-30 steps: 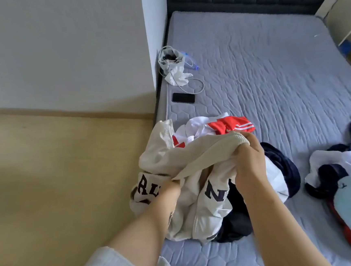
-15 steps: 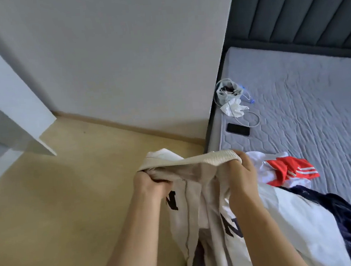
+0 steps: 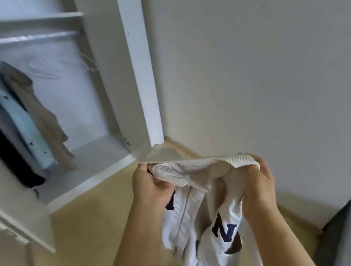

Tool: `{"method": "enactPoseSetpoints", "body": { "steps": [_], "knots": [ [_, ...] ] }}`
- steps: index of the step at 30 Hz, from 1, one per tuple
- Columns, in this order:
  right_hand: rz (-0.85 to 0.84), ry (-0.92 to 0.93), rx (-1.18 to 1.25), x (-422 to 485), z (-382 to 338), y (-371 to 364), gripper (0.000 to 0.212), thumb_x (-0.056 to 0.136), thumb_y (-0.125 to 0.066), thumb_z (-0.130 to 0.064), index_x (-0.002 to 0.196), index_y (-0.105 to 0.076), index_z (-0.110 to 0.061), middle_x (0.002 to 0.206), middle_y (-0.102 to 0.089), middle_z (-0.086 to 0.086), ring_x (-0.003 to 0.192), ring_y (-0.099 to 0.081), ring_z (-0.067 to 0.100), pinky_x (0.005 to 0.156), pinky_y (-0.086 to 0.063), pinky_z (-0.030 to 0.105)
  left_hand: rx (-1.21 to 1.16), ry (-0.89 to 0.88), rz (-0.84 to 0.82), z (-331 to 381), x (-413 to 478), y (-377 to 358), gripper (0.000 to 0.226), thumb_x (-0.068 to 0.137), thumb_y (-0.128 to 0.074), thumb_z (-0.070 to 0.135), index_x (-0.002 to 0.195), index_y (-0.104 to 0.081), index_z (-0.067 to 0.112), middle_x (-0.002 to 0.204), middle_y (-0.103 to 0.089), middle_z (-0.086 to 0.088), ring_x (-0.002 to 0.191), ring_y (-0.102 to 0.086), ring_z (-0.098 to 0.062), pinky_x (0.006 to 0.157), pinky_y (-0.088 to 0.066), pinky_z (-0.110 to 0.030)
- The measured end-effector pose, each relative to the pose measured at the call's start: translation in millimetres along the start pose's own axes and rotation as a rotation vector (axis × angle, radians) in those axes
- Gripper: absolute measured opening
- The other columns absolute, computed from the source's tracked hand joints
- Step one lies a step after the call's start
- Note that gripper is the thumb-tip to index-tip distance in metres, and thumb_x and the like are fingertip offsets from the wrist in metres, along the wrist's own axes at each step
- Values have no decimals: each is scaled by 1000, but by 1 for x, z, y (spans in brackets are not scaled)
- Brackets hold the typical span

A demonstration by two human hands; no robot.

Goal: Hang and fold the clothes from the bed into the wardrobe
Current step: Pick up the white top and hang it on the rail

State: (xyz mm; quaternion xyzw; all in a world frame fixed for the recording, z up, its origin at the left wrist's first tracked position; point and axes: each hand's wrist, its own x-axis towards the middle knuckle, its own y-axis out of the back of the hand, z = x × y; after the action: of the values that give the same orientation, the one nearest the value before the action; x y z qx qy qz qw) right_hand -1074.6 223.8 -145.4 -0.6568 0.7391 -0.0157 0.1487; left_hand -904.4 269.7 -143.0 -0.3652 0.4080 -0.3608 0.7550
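**Cream and navy: garment [image 3: 197, 196] gripped in two hands beside the wardrobe [image 3: 139, 72]**

Cream cloth with a ribbed band along its upper edge is stretched between two bare hands. The left hand [image 3: 151, 183] is curled round a bunched end of that band. The right hand [image 3: 257, 183] is closed over the other end, with the thumb tucked under the ribbing. Below the band the garment hangs in loose folds between the forearms, clear of the pale wooden floor [image 3: 73, 237], and a navy letter N can be read on one fold. It is held in front of a plain white wall [image 3: 249, 62], just right of the wardrobe's white side panel.

Inside the open wardrobe a rail [image 3: 24, 38] is seen under a shelf. Three pieces are hung from it side by side: a beige garment [image 3: 40, 106], a light blue shirt [image 3: 20, 116] and a dark piece [image 3: 0, 152]. Thin bare hangers [image 3: 89, 64] are blurred at the rail's right end. A corner of the grey bed [image 3: 348, 223] is caught at the lower right edge.
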Motion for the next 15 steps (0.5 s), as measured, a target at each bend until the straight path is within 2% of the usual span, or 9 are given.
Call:
{"method": "enactPoseSetpoints", "body": {
  "steps": [1, 3, 5, 6, 9, 12, 13, 15],
  "knots": [
    [-49, -15, -11, 4, 6, -18, 30, 79, -46, -1, 76, -63, -25, 65, -61, -8, 60, -55, 7, 51, -46, 17, 15, -44, 9, 17, 4, 5, 23, 91, -44, 13, 107, -59, 5, 102, -61, -13, 104, -60, -28, 97, -45, -38],
    [-153, -39, -20, 11, 17, -54, 20, 70, -53, -9, 75, -64, -24, 62, -63, -8, 61, -57, 10, 58, -46, 24, 32, -139, 34, 49, 11, 14, 23, 93, -36, 12, 96, -56, 1, 86, -61, -17, 86, -64, -27, 85, -52, -34],
    [-242, -57, -24, 19, 27, -94, 24, 57, -51, -17, 75, -65, -24, 67, -66, -9, 65, -59, 9, 62, -46, 25, 17, -248, 102, 81, 22, 22, 27, 93, -33, 11, 80, -56, 5, 64, -63, -9, 60, -66, -20, 68, -55, -29],
    [-279, -72, -35, 24, 32, -115, 27, 54, -50, -19, 76, -65, -24, 73, -67, -7, 69, -60, 10, 65, -46, 25, 3, -302, 127, 96, 28, 26, 27, 93, -35, 11, 79, -58, 7, 63, -64, -6, 58, -65, -18, 69, -53, -30],
    [-386, -108, -50, 41, 44, -179, 20, 60, -54, -13, 72, -65, -25, 77, -66, -6, 70, -60, 10, 63, -44, 24, -14, -451, 138, 138, 51, 30, 24, 94, -40, 14, 90, -63, 9, 85, -65, -7, 82, -63, -23, 88, -47, -37],
    [-532, -84, -32, 67, 48, -239, 36, 79, -44, 3, 69, -65, -24, 76, -66, -5, 73, -60, 12, 61, -43, 24, -91, -566, 156, 177, 86, 24, 25, 97, -38, 16, 104, -62, 9, 99, -62, -9, 96, -58, -25, 101, -40, -41],
    [-578, -83, -43, 79, 47, -259, 38, 80, -42, 5, 71, -65, -24, 77, -65, -3, 74, -59, 13, 61, -42, 24, -109, -601, 140, 190, 100, 18, 24, 98, -38, 16, 107, -60, 10, 99, -61, -8, 97, -56, -25, 100, -40, -39],
    [-664, -91, -83, 103, 42, -296, 35, 83, -42, 3, 77, -65, -23, 81, -65, -2, 76, -58, 15, 60, -41, 24, -99, -663, 117, 216, 127, 5, 22, 97, -36, 13, 95, -58, 12, 89, -56, -7, 88, -55, -21, 88, -43, -34]
  ]
}}
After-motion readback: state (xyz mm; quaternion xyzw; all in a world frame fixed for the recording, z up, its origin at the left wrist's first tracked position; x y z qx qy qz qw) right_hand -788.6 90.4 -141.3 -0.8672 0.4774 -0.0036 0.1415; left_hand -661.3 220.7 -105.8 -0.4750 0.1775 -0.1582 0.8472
